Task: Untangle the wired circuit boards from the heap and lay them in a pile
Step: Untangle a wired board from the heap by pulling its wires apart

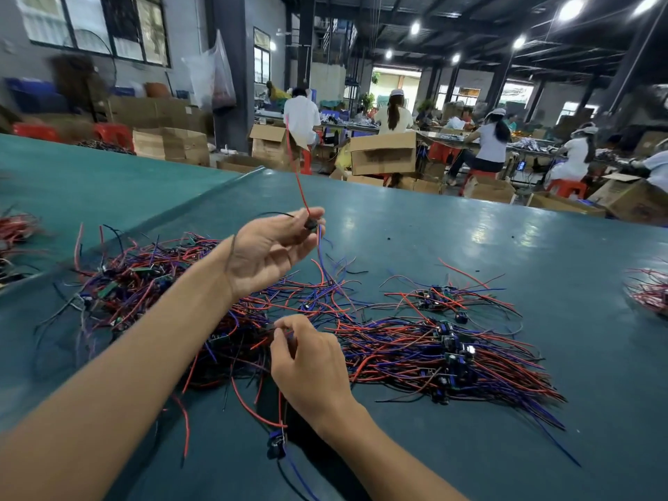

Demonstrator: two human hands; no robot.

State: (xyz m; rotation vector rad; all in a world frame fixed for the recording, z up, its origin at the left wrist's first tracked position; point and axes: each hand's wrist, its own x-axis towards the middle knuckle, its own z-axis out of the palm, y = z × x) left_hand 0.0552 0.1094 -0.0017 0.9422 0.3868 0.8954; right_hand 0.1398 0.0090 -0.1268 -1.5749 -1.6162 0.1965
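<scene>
The table (488,247) is showing plain teal. The heap (155,280) and the pile (415,348) are mixing red, blue-violet and black wires (513,377); the boards (453,359) are showing green with black and blue parts. Behind, stools (565,188) are showing red, boxes (383,155) brown, shirts (302,113) white.

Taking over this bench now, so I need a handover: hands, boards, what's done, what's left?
Left hand: raised, pinching a small black wired circuit board, red and blue wires trailing.
Right hand: pinching a red wire at the tangled heap of red, blue and black wired boards.
Done: a neat pile of boards on the green table, right of the heap; smaller cluster behind it.
Left: free the held board, then the heap.
</scene>
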